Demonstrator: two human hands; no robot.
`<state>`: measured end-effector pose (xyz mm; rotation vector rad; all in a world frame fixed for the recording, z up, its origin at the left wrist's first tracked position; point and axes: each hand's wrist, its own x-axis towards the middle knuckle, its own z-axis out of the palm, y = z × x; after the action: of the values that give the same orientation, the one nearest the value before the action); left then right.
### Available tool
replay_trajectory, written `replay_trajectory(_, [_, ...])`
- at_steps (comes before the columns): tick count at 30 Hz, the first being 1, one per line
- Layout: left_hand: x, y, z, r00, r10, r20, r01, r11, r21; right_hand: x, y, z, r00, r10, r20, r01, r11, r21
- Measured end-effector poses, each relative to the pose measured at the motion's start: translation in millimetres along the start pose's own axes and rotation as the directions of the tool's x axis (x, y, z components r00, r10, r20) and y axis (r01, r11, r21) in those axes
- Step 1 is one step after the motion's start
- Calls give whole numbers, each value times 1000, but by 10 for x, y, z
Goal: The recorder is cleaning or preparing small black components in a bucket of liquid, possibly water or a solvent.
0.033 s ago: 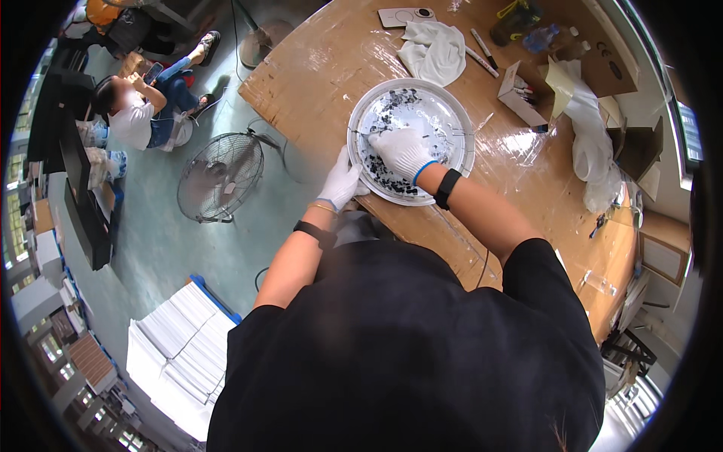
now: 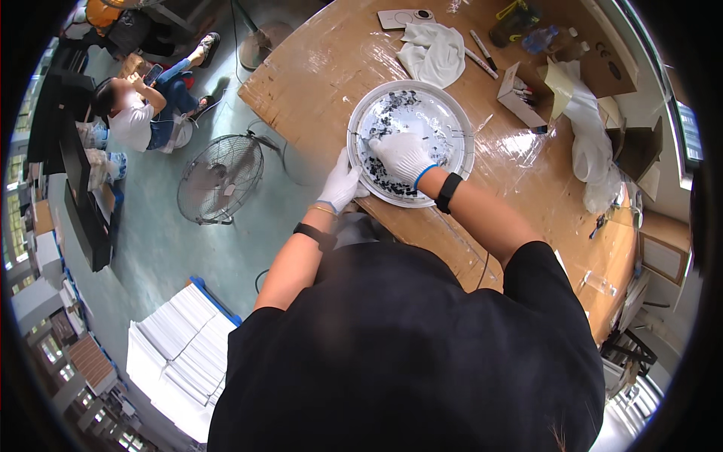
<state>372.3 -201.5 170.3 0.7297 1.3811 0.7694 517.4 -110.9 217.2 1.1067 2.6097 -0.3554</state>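
Observation:
A round, pale tray [image 2: 460,124] with a raised rim lies near the table's front edge. Small black pieces [image 2: 388,183] are scattered over its bottom, mostly along the left side. My left hand [image 2: 340,184], in a white knit glove, is closed on the tray's lower left rim. Inside the tray, my right hand [image 2: 403,156], gloved in white with a blue cuff, reaches down with its fingers bunched together among the pieces. Its fingertips are partly hidden, and whatever they pinch is too small to make out.
On the brown table [image 2: 316,83] lie a white cloth [image 2: 433,56], a phone [image 2: 407,19], markers [image 2: 482,64] and an open carton [image 2: 520,102]. Bottles [image 2: 538,38] stand at the back right beside plastic film [image 2: 591,151]. Left, on the floor, are a fan [image 2: 221,179] and a seated person [image 2: 139,113].

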Motion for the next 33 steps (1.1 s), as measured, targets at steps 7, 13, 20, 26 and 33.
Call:
replay_trajectory(7, [0,-9,0,1000,-4,18,5,999,-41,-29,497,182,884,440,-157,-243,720,650])
replay_trajectory(13, [27,-79,-2,1000,-11,13,12,997,-83,101,1101,38,774,607,178,-359,190,914])
replay_trajectory(20, [253,-433,-121,993,116,7,-116,989,90,437,1256,389,820,548,167,-298,158,941])
replay_trajectory(26, [17,-84,-2,1000,-2,-14,2,999,-32,531,1188,239,870,488,63,-375,575,727])
replay_trajectory(33, [198,-427,-139,991,134,-21,-130,984,123,464,1260,124,827,550,119,-381,391,838])
